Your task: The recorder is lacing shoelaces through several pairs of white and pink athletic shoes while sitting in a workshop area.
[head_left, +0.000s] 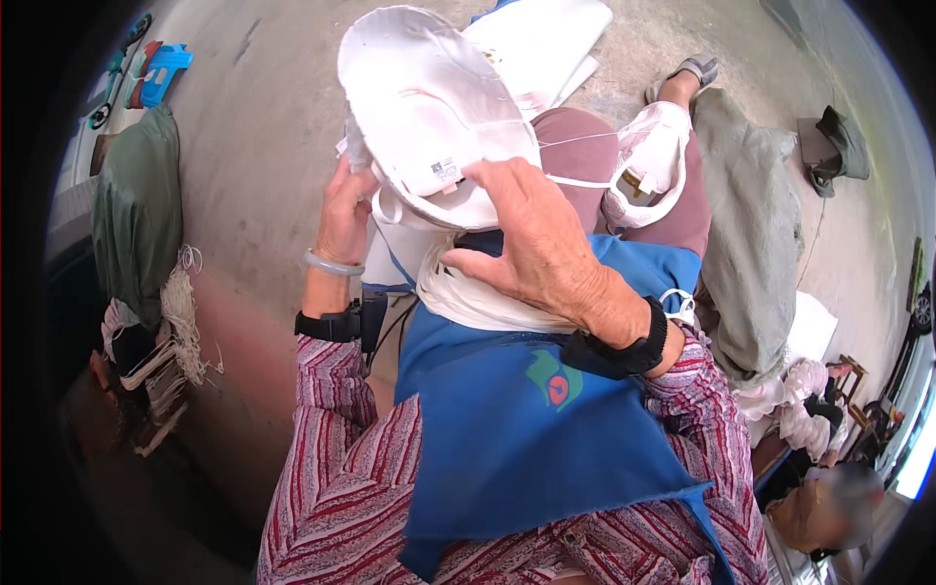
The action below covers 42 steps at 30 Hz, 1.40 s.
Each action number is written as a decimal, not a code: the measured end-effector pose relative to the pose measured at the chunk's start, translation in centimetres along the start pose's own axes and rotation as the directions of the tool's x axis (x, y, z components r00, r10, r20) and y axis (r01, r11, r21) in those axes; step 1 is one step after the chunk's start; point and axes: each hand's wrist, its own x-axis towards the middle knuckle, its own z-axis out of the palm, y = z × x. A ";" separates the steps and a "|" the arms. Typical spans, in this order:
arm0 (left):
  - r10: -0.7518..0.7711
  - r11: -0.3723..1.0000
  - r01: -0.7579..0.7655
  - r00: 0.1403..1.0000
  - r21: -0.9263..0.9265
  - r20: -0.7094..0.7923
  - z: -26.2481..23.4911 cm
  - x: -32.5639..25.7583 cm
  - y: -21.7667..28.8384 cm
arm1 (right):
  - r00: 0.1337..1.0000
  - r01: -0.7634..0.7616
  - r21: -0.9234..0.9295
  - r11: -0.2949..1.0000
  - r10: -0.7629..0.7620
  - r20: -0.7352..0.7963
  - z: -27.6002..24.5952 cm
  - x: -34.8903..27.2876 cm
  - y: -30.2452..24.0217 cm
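Observation:
A white shoe upper (419, 88), opening toward me and with a printed label inside, is held up above my lap. My left hand (343, 210) grips its left edge, the fingers partly hidden behind it. My right hand (546, 234) is at its lower right edge, thumb and fingers spread apart; I cannot tell if the fingertips touch it. Below both hands, a bundle of white laces (478, 292) lies on my blue apron (487, 419). A second white shoe upper (648, 161) rests on my right leg, and thin white thread stretches between the two uppers.
White sheet material (546, 49) lies on the floor beyond my knees. Grey-green cloth (746, 224) drapes at my right. Left stand a green-covered bundle (141, 214), hanging white cords (180, 312) and a blue plastic stool (166, 76). Another person (824, 507) is at the lower right.

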 end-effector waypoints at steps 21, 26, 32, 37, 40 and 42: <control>0.257 0.942 -0.179 0.928 0.285 -0.268 -2.1 -2.0 -0.2 | 0.984 0.079 0.052 0.996 -0.070 -0.166 -0.5 -1.4 3.7; 0.662 0.694 -0.607 0.750 0.388 -0.010 7.0 -3.4 5.5 | 0.860 -0.272 -0.363 0.891 0.055 -0.508 -7.5 -3.1 11.4; 0.389 0.706 -0.591 0.784 0.390 0.483 17.6 2.3 2.8 | 0.707 -0.665 -0.009 0.747 0.626 -0.330 -7.0 -5.7 15.4; 0.027 0.228 -0.628 0.768 0.744 0.640 21.8 6.6 1.0 | 0.719 -0.578 0.048 0.814 0.536 -0.443 -6.0 -8.4 13.9; -0.181 0.059 -0.634 0.753 0.771 0.632 22.8 5.2 0.5 | 0.729 -0.535 0.060 0.843 0.496 -0.471 -6.0 -9.9 13.4; -0.218 -0.075 -0.662 0.741 0.746 0.635 22.1 4.9 -0.9 | 0.725 -0.516 0.074 0.853 0.481 -0.493 -6.4 -10.3 13.4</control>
